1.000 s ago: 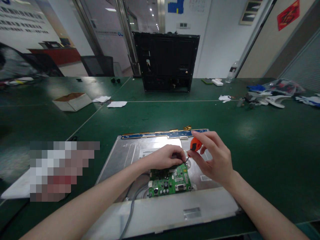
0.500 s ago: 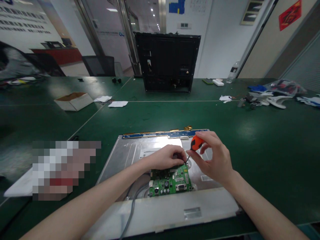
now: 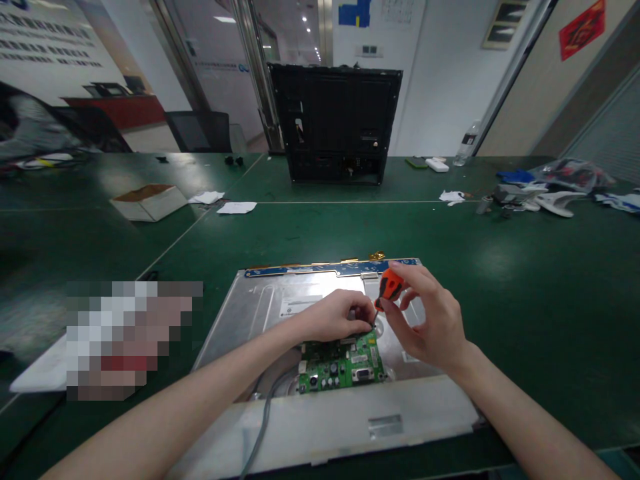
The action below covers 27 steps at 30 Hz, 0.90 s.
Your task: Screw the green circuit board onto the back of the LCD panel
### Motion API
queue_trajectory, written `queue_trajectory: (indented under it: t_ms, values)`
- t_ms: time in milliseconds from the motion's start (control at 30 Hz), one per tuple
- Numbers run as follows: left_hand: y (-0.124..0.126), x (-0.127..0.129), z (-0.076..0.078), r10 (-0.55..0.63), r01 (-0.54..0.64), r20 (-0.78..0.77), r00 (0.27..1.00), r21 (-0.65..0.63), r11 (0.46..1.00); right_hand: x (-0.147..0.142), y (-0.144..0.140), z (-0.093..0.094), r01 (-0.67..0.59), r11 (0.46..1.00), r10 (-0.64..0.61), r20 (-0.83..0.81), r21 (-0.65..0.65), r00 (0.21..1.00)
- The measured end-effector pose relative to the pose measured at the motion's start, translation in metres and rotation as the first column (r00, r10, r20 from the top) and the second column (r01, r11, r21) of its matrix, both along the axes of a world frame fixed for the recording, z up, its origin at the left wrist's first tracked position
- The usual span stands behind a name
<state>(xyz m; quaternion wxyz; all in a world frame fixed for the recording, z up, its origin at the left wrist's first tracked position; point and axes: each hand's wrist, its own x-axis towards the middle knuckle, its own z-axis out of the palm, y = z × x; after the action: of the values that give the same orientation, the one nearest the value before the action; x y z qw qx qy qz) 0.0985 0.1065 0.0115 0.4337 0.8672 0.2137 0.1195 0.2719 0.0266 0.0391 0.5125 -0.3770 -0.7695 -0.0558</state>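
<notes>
A short orange-and-black screwdriver (image 3: 390,287) is pinched in my right hand (image 3: 430,317), its shaft slanting down to the far right corner of a green circuit board (image 3: 343,367). My left hand (image 3: 340,313) rests over the board's far edge, fingers curled close to the screwdriver tip. Whatever those fingers hold, if anything, is hidden. Under the board lies a silvery metal display panel (image 3: 250,313) with a blue strip board (image 3: 310,269) along its far edge. A grey cable (image 3: 265,420) runs over the panel's near side, left of the board.
A black monitor casing (image 3: 340,127) stands at the back of the green table (image 3: 525,287). An open box (image 3: 149,203) and papers (image 3: 237,208) sit back left. At the right are a plastic bag (image 3: 575,173) and white parts (image 3: 555,203). A blurred-out item (image 3: 130,340) lies left.
The screwdriver handle has turned and tilted slightly more upright, with my right thumb higher against it. My left hand stays nearly still at the board's far edge.
</notes>
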Motion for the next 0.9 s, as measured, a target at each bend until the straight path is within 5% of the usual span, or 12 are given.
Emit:
queue_trajectory:
  t_ms: [900]
  values:
    - [0.0033,0.0000,-0.0017,-0.002,0.004,0.029,1.000,-0.050,0.999,0.0009,0.0003,0.0015,0.057,0.998,-0.057,0.043,0.000,0.997]
